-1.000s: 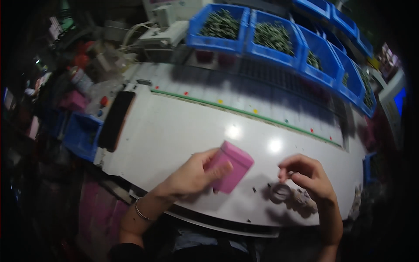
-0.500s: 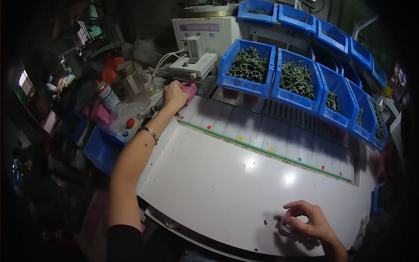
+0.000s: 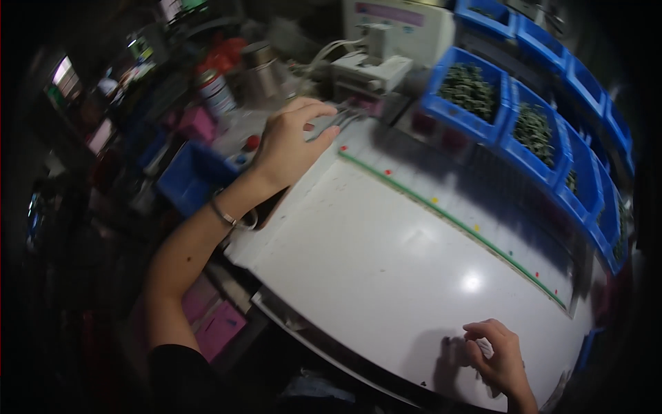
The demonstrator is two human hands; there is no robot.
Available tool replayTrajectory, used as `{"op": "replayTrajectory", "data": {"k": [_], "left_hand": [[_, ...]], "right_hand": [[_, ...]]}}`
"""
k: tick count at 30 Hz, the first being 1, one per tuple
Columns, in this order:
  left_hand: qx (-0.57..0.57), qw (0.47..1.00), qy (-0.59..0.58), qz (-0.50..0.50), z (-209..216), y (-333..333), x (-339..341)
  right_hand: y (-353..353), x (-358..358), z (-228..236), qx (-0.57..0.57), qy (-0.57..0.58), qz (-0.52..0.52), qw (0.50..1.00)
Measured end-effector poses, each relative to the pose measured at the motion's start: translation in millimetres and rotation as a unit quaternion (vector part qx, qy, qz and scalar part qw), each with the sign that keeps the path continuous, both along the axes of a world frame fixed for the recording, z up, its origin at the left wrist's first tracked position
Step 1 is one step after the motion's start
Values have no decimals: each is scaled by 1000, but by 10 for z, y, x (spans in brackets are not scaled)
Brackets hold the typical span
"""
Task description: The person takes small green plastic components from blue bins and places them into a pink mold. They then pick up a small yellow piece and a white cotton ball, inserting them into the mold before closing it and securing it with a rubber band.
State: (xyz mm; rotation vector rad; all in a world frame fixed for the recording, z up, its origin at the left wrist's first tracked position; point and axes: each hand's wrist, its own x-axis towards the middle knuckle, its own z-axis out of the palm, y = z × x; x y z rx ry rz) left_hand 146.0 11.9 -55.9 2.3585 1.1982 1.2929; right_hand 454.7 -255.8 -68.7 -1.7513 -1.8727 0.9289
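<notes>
My left hand [image 3: 293, 141] is raised over the far left corner of the white worktop [image 3: 386, 255]. Its thumb and fingers are apart, with nothing between them. Just beyond the fingertips, a pink box [image 3: 369, 105] sits under a small white press-like device [image 3: 372, 72]. Low over the near right of the worktop, my right hand [image 3: 502, 355] has its fingers curled toward the thumb. Something pale shows inside the curl, too blurred to name. Dark specks lie on the worktop, one [image 3: 423, 383] near its front edge.
Blue bins [image 3: 507, 114] holding small dark green pieces line the back right, with more above. A green strip [image 3: 441, 210] with coloured dots crosses the worktop. At left are a spray can [image 3: 217, 93], a metal container [image 3: 263, 72] and a blue bin [image 3: 187, 181].
My left hand has let go of the pink box, drawn back toward me and opened. The view has shifted, so the scene sits farther right. My right hand stays low, fingers still curled.
</notes>
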Motion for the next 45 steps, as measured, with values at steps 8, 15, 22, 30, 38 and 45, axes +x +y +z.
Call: {"op": "replayTrajectory", "data": {"k": [8, 15, 22, 30, 38, 45], "left_hand": [[86, 965, -129, 213, 86, -1606, -1970], [-157, 878, 164, 422, -1202, -1981, -3079], [-206, 811, 386, 388, -1747, -1820, -3080], [-354, 848, 214, 332, -1217, -1829, -2732], [-366, 905, 193, -100, -103, -1834, -914], [-60, 914, 281, -287, -417, -1449, 860]], "right_hand": [[251, -588, -65, 60, -7, 73, 995], [441, -1231, 23, 83, -42, 245, 965], [332, -1121, 65, 74, -113, 275, 952], [10, -374, -161, 136, -113, 47, 983], [-333, -289, -628, 145, -139, -70, 977], [-697, -563, -803, 147, -170, 82, 971]]}}
